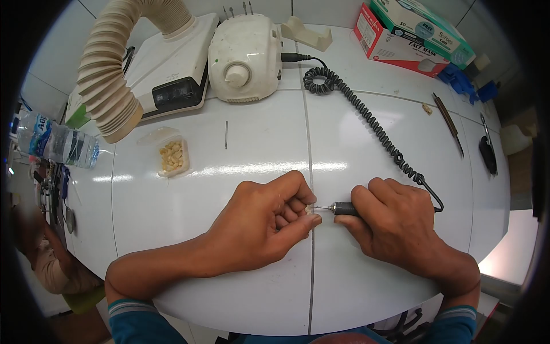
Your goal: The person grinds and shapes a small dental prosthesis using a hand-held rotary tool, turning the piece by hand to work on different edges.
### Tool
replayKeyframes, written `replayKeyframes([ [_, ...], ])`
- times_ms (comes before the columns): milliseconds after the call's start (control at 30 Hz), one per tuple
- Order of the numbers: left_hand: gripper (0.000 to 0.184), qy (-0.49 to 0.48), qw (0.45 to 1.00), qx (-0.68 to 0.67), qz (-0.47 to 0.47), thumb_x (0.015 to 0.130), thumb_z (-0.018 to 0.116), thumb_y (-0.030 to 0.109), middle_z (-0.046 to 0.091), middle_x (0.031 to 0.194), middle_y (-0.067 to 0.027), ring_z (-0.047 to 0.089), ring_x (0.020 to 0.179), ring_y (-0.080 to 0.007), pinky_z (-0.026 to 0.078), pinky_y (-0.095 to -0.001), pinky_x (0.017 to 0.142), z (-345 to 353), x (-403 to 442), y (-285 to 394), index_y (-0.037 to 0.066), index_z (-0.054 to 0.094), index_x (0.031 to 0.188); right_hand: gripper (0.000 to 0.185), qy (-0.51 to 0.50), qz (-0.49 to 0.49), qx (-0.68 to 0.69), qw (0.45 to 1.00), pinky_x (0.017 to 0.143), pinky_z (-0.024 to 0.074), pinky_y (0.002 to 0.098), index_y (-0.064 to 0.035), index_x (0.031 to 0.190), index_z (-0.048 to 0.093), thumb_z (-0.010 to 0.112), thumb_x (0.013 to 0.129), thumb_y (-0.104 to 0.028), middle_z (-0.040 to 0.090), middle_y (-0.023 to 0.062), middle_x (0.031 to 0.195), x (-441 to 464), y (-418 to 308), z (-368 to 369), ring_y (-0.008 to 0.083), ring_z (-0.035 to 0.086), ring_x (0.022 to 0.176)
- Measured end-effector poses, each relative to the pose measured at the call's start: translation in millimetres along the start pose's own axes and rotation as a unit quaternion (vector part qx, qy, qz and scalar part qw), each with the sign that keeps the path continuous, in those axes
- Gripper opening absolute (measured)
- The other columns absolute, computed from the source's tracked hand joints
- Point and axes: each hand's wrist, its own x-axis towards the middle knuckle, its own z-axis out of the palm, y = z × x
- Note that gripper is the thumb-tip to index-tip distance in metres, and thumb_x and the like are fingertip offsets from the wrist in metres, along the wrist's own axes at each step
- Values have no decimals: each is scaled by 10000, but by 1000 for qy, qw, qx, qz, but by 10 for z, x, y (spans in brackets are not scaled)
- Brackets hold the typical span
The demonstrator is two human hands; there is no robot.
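Observation:
My left hand pinches a small pale, tooth-like piece between thumb and fingertips near the middle of the table. My right hand is wrapped round a black rotary handpiece, whose thin metal bit points left and meets or nearly meets the piece. From the handpiece a black coiled cord runs back to a cream control unit with a round knob. A small open plastic box of pale yellowish pieces sits to the left, beyond my left hand.
A ribbed hose arches over a white machine at the back left, near a water bottle. A metal pin lies mid-table. Mask boxes, a pointed tool and blue items are right. Another person sits left.

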Motion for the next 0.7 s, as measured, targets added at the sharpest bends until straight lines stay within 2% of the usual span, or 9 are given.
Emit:
replayKeyframes([
  [700, 220, 0, 1000, 2, 16, 1084, 806, 98, 816, 921, -102, 838, 854, -133, 634, -229, 717, 5, -4, -22, -51, 671, 1173, 383, -2, -2, 0, 1000, 503, 453, 363, -119, 905, 668, 898, 967, -420, 560, 22, 748, -2, 8, 5, 185, 624, 612],
])
